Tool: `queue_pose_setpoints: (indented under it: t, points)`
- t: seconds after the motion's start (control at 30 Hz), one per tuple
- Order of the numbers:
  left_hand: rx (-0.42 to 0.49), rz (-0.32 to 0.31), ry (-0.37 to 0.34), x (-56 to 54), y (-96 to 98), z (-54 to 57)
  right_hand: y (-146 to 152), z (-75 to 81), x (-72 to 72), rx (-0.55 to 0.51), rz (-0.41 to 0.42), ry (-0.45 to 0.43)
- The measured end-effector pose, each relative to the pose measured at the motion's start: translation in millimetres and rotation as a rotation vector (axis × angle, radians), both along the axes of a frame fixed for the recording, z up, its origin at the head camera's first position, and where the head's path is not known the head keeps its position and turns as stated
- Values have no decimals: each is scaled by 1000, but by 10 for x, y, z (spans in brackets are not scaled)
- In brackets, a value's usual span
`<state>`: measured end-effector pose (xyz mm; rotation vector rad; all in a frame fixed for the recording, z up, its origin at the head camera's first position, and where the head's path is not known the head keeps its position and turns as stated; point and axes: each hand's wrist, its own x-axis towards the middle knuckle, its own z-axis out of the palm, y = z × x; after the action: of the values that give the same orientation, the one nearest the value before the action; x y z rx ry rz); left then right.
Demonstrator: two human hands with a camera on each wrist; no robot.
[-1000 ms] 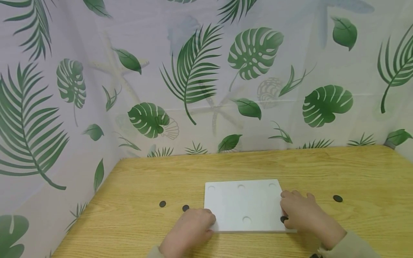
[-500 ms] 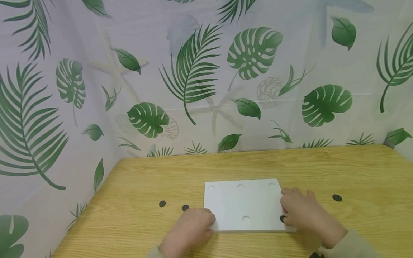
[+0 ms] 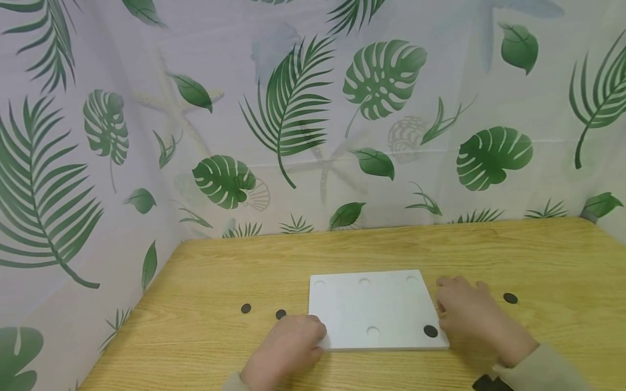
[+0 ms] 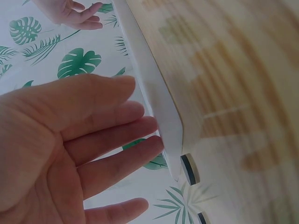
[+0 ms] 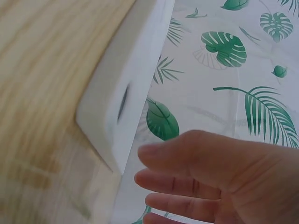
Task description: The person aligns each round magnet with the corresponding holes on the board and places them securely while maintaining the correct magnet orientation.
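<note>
A white rectangular board (image 3: 374,304) with shallow round recesses lies on the wooden table. One black disc (image 3: 431,331) sits at its near right corner; the right wrist view shows this disc (image 5: 124,103) edge-on at the board's face. My left hand (image 3: 289,342) rests at the board's near left corner, fingers (image 4: 117,140) fairly straight with their tips at its edge. Just off the right edge is my right hand (image 3: 471,312), fingers loosely bent and holding nothing. In the right wrist view its thumb (image 5: 182,151) stands apart from the board.
Two black discs lie left of the board: a farther one (image 3: 246,308) and another (image 3: 281,314) right by my left hand. Beyond my right hand is a further black disc (image 3: 511,298). A leaf-patterned cloth (image 3: 313,119) hangs behind the table (image 3: 235,271).
My right hand has let go of the black disc at the board's near right corner and drawn back to the right. My left hand stays where it was.
</note>
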<state>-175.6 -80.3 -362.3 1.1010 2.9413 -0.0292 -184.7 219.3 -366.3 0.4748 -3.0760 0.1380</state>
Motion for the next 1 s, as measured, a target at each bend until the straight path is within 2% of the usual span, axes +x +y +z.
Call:
queue_pose_setpoints:
  t: [0.53, 1.0]
  points:
    - [-2, -13, 0, 8, -21, 5, 99, 97, -9, -18, -49, -64]
    - [8, -12, 1, -6, -7, -18, 231, 134, -30, -32, -75, -56]
